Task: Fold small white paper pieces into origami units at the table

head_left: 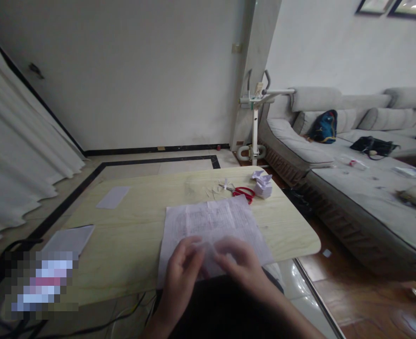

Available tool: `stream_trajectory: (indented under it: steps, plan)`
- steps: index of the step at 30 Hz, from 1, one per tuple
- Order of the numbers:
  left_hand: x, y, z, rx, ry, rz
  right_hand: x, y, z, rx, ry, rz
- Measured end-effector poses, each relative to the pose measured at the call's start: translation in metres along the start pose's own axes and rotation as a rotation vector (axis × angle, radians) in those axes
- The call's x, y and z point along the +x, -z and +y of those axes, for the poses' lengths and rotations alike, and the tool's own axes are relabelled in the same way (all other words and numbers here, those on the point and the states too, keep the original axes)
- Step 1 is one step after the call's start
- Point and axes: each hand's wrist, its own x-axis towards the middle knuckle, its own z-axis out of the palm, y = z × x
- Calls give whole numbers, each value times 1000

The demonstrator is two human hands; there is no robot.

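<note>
My left hand (186, 266) and my right hand (238, 261) are close together at the table's near edge, fingers curled inward. Between their fingertips is a small pale piece of paper (208, 252), blurred; its shape is hard to make out. Under them lies a large creased printed sheet (211, 221), spread flat. Just beyond its far edge are red-handled scissors (243, 192), beside several thin scraps (213, 190). Folded white paper pieces (263, 186) stand to the right of the scissors.
On the wooden table (133, 254), a white sheet (113, 197) lies at far left and a notepad (68, 240) nearer. Dark cables (98, 327) hang at lower left. A grey sofa (363, 202) and a white exercise machine (254, 122) stand beyond the table to the right.
</note>
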Motion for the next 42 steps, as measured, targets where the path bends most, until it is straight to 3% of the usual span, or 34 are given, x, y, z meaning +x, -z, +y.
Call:
stream_trajectory:
  steps: [4,10,16,20,25,32,37,42]
  plan:
    - [0,0,1,-41,2,-14,0,-1,4,38,15,-49]
    - [-2,-1,5,0,26,-131,-1,-2,10,19,41,67]
    - [2,-1,-1,-75,108,11,-7,-5,11,-66,147,-48]
    - [5,3,-7,-33,15,-43,-4,-6,10,-67,93,11]
    - [9,5,-22,-84,-7,-265,-1,-1,9,25,22,41]
    - [-1,4,-12,-37,-35,-221,-2,0,13,58,-31,64]
    - [0,6,-10,109,-129,-183,-5,1,13,-32,-12,48]
    - [3,8,-17,369,-403,-70,-7,-2,16,-224,93,45]
